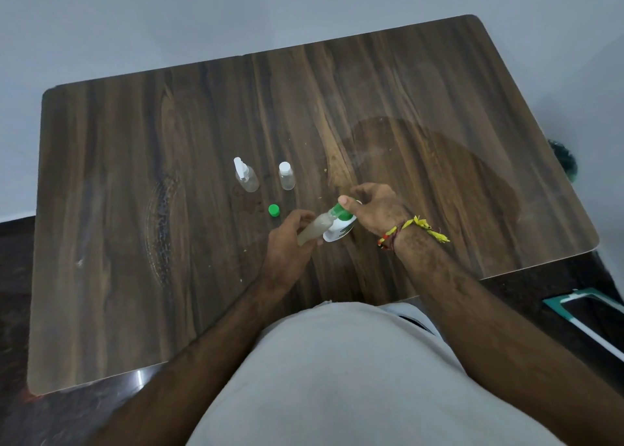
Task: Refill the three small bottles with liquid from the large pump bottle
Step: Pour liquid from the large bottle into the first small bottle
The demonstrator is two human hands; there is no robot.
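Observation:
My left hand (pixel 287 243) grips a small clear bottle (pixel 314 229) with cloudy liquid, tilted so its open mouth meets the green pump nozzle. The white pump bottle (pixel 341 231) with a green pump head (pixel 341 211) stands on the table. My right hand (pixel 374 209) rests over the pump head, thumb on top of it. A loose green cap (pixel 274 210) lies on the table just left of my left hand. Farther back stand a small spray bottle (pixel 246 175) and a small white-capped bottle (pixel 286 176), both upright.
The dark wooden table (pixel 135 209) reaches to a white wall at the back. A large damp patch (pixel 439 175) marks the wood on the right. A green-and-white frame (pixel 584 314) lies on the floor at the right, past the table's edge.

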